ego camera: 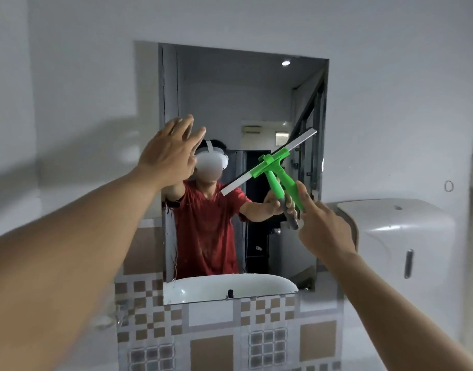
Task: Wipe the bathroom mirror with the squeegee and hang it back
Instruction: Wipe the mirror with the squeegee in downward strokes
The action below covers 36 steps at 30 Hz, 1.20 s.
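The bathroom mirror [230, 103] hangs on the white wall straight ahead. My right hand [325, 226] grips the handle of a green squeegee [277, 168]. Its grey blade lies tilted against the glass, running from lower left up to upper right across the mirror's right half. My left hand [171, 152] is raised with flat, spread fingers at the mirror's left edge and holds nothing. Whether it touches the glass I cannot tell. The mirror reflects a person in a red shirt and both hands.
A white wall dispenser [398, 236] is mounted to the right of the mirror, close to my right hand. Brown and grey patterned tiles [230, 333] cover the wall below. A white basin shows only as a reflection. A small ring hook [449, 185] sits on the wall far right.
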Tool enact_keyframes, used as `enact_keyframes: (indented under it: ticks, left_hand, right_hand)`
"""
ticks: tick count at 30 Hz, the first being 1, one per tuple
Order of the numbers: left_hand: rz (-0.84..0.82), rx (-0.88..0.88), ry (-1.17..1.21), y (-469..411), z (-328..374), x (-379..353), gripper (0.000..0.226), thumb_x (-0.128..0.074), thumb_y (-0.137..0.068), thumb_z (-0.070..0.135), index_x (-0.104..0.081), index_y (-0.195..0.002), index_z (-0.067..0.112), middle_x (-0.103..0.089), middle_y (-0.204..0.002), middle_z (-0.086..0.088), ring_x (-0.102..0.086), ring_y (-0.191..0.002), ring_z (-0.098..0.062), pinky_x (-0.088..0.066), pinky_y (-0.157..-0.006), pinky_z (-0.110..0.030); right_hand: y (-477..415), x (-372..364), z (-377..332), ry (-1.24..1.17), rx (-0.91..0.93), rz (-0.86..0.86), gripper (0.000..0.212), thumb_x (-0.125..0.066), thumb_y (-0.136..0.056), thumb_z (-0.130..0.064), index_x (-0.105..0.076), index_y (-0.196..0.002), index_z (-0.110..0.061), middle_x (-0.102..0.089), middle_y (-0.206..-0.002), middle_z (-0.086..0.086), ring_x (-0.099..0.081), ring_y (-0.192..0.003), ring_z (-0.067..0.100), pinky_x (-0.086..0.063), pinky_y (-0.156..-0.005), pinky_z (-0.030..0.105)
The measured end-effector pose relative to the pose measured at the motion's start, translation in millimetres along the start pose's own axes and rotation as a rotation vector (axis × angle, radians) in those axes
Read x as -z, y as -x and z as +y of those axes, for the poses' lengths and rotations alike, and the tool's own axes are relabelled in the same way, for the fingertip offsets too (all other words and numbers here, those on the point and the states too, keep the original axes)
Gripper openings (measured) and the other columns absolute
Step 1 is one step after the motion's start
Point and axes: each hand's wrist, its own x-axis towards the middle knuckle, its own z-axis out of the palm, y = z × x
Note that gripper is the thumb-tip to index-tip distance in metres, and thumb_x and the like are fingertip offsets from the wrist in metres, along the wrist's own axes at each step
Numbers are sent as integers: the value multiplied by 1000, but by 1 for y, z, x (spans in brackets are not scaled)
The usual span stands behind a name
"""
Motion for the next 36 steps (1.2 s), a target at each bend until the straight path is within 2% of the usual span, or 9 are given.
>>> enact_keyframes:
  ticks: [5, 9, 12, 15, 19, 24, 27, 32, 36]
  left_hand:
    - [6, 5, 24, 2, 1, 2, 73, -69, -86, 33, -40, -152, 19, -35, -156, -17, -33, -139, -40, -43, -108, -55]
    - [-10, -19, 16, -2, -2, 11, 72, -74, -81, 35, -48, -146, 17, -44, -146, -16, -42, -128, -41, -48, -97, -55]
    - [-4, -35, 31, -10, -8, 21, 66, -75, -81, 33, -52, -140, 14, -49, -138, -16, -47, -119, -43, -50, -92, -57]
    - [-1, -42, 37, -21, -17, 29, 72, -76, -82, 34, -48, -145, 13, -46, -144, -18, -43, -126, -43, -49, -97, -58]
    - [-73, -44, 20, -27, -24, 31, 77, -73, -86, 39, -40, -153, 20, -33, -157, -14, -31, -140, -40, -46, -102, -59]
    - [-108, -43, 31, -24, -25, 36, 78, -71, -88, 42, -37, -155, 23, -31, -158, -10, -28, -143, -37, -49, -98, -61]
    - [-117, -38, 31, -25, -25, 39, 79, -71, -88, 43, -36, -156, 24, -30, -159, -9, -28, -143, -36, -48, -98, -56]
    - [-117, -32, 36, -28, -27, 36, 79, -71, -87, 46, -37, -156, 26, -30, -159, -6, -28, -143, -34, -48, -98, -54]
    - [-106, -35, 31, -29, -29, 34, 79, -73, -85, 46, -39, -154, 26, -34, -155, -5, -31, -140, -33, -50, -95, -53]
  right_hand:
    - [34, -22, -11, -168, -181, -22, 86, -50, -94, -10, 1, -159, -37, -64, -106, 9, -59, -70, 25, -45, -54, 34]
    - [64, -52, -28, -317, -308, -44, 91, -48, -92, -8, 8, -156, -39, -62, -93, 6, -61, -67, 24, -58, -59, 46]
    - [79, -67, -43, -390, -381, -86, 92, -50, -94, -9, 13, -156, -36, -63, -93, 4, -61, -67, 20, -59, -60, 45]
    - [91, -74, -65, -489, -436, -116, 92, -50, -94, -6, 14, -157, -28, -62, -87, 4, -58, -66, 17, -55, -57, 38]
    - [98, -77, -114, -737, -504, -64, 79, -43, -102, -13, 12, -159, -19, -56, -83, 0, -54, -68, 14, -37, -51, 26]
    - [84, -82, -181, -1011, -639, 10, 80, -41, -102, -19, 17, -157, -23, -68, -103, 8, -65, -85, 21, -54, -72, 41]
    - [79, -80, -206, -1038, -584, 24, 76, -37, -104, -20, 17, -157, -26, -64, -113, 6, -63, -92, 20, -54, -78, 41]
    - [78, -86, -216, -897, -420, -10, 76, -35, -103, -19, 19, -155, -34, -58, -100, 6, -63, -82, 25, -57, -73, 51]
    - [88, -93, -200, -681, -225, -54, 78, -38, -105, -18, 21, -153, -32, -60, -112, 12, -63, -78, 25, -49, -61, 36]
